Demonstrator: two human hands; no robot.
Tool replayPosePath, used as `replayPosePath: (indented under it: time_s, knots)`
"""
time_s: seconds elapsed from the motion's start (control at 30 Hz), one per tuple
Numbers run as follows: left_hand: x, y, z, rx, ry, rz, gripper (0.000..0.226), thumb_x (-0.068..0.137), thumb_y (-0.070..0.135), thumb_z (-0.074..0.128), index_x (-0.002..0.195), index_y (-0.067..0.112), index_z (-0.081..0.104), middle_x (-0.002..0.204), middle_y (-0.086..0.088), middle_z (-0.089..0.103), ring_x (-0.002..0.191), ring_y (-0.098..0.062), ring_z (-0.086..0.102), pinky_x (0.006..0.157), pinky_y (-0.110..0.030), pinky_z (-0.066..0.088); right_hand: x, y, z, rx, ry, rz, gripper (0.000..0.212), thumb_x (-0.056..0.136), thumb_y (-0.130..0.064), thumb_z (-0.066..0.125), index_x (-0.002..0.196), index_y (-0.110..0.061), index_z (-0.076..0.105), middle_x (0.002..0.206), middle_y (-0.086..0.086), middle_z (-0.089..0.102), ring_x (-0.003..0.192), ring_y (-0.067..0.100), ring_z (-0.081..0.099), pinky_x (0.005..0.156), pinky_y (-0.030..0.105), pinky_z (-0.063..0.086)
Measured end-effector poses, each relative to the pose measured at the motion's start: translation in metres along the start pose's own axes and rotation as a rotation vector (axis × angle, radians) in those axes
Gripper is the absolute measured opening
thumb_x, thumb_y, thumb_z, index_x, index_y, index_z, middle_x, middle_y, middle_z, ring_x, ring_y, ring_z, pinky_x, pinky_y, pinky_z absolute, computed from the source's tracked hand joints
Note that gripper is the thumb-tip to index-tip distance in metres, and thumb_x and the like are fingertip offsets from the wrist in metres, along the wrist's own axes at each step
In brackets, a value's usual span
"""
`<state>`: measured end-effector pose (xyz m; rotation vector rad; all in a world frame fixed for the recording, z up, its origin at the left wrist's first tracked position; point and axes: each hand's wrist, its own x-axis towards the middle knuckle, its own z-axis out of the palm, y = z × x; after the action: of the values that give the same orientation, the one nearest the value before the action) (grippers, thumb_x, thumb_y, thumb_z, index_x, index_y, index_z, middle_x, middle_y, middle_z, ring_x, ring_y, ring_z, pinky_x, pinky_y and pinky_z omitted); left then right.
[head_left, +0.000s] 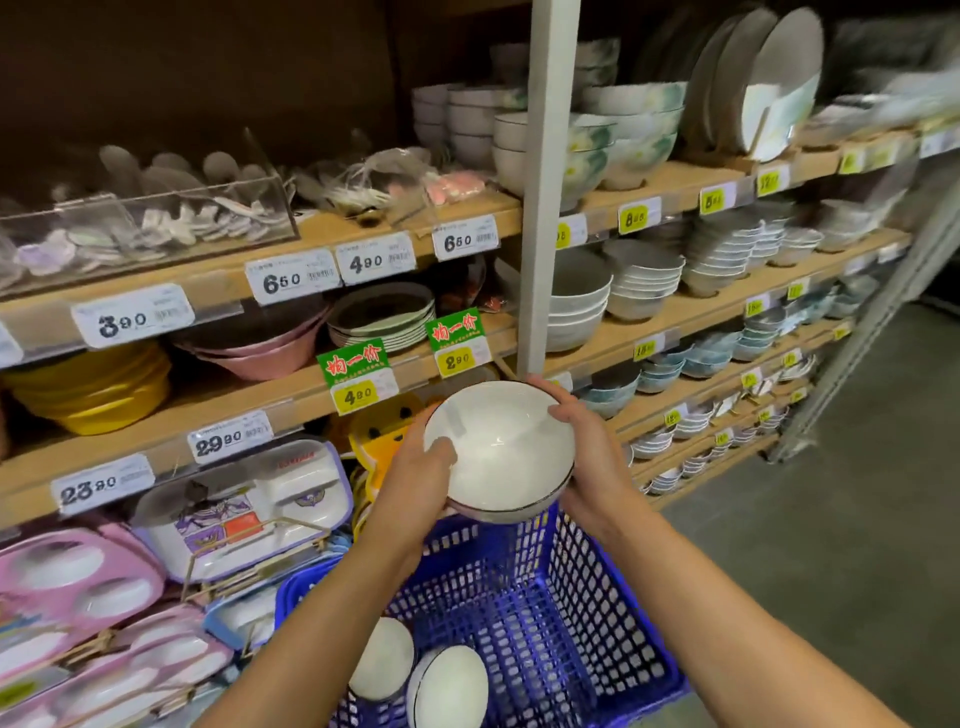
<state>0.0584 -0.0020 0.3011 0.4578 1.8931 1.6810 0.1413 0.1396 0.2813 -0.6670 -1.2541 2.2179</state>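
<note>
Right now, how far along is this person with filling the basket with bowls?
Done: two white bowls already lie in the blue basket. In hand: the left hand and right hand grip a third white bowl by its rim, above the basket. Left: lowering it in beside the others; the shelves hold more, but whether more will follow cannot be told.

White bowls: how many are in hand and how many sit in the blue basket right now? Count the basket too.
Held white bowl, gripped by left hand and right hand: 1 (another may be nested under it; cannot tell)
Blue basket: 1
Basket bowls, white, lying inside it: 2
Total: 4
</note>
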Motion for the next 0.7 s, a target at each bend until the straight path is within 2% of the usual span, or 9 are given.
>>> replayPosePath:
  time_s: [0.13,0.23,0.33,0.4,0.47,0.57,0.7]
  knots:
    - [-0.004,0.021,0.022,-0.116,0.046,0.156,0.034,0.091,0.019,0.039,0.111,0.034,0.063,0.098,0.018,0.067,0.083,0.005,0.061,0.061,-0.019,0.048,-0.007,-0.028,-0.005,0.112,0.027,0.013,0.040,0.090,-0.013,0.041,0.122,-0.016,0.065,0.119,0.011,0.069,0.108,0.032,0.064,0.081,0.039,0.056]
    - [-0.010,0.036,0.048,-0.227,0.084,0.202,0.035,0.092,0.027,0.040,0.119,0.024,0.063,0.111,0.006,0.066,0.094,-0.004,0.061,0.070,-0.026,0.048,-0.015,-0.054,-0.016,0.154,0.054,-0.006,0.036,0.091,-0.011,0.041,0.114,-0.014,0.068,0.111,0.011,0.072,0.098,0.029,0.068,0.070,0.034,0.058]
    - [-0.013,0.050,0.080,-0.310,0.092,0.225,0.039,0.080,0.038,0.044,0.109,0.028,0.067,0.110,0.002,0.068,0.101,-0.015,0.062,0.079,-0.032,0.049,-0.021,-0.083,-0.036,0.151,0.095,-0.035,0.036,0.092,-0.011,0.040,0.111,-0.013,0.070,0.109,0.012,0.072,0.099,0.030,0.067,0.072,0.036,0.057]
    - [-0.015,0.059,0.107,-0.343,0.080,0.230,0.040,0.074,0.042,0.045,0.103,0.029,0.069,0.108,-0.001,0.069,0.101,-0.019,0.062,0.080,-0.035,0.047,-0.025,-0.104,-0.052,0.147,0.116,-0.051,0.038,0.091,-0.010,0.040,0.118,-0.010,0.067,0.115,0.015,0.070,0.105,0.034,0.064,0.081,0.039,0.055]
    - [-0.015,0.068,0.136,-0.375,0.087,0.231,0.044,0.075,0.042,0.045,0.106,0.025,0.070,0.111,-0.005,0.069,0.104,-0.023,0.062,0.080,-0.036,0.048,-0.027,-0.126,-0.072,0.130,0.132,-0.069,0.040,0.091,-0.009,0.039,0.122,-0.007,0.065,0.119,0.017,0.068,0.111,0.036,0.062,0.086,0.041,0.052]
    - [-0.014,0.080,0.186,-0.443,0.117,0.216,0.043,0.073,0.042,0.047,0.100,0.019,0.072,0.108,-0.008,0.070,0.102,-0.026,0.063,0.080,-0.040,0.049,-0.031,-0.160,-0.108,0.095,0.139,-0.076,0.040,0.093,-0.011,0.038,0.122,-0.011,0.065,0.119,0.014,0.068,0.110,0.036,0.062,0.077,0.038,0.055]
    - [-0.017,0.092,0.256,-0.496,0.082,0.203,0.030,0.086,0.036,0.046,0.090,0.024,0.073,0.089,0.000,0.073,0.086,-0.019,0.067,0.063,-0.029,0.050,-0.036,-0.205,-0.164,0.057,0.119,-0.105,0.033,0.095,-0.016,0.040,0.113,-0.015,0.068,0.108,0.009,0.072,0.099,0.030,0.065,0.069,0.035,0.054]
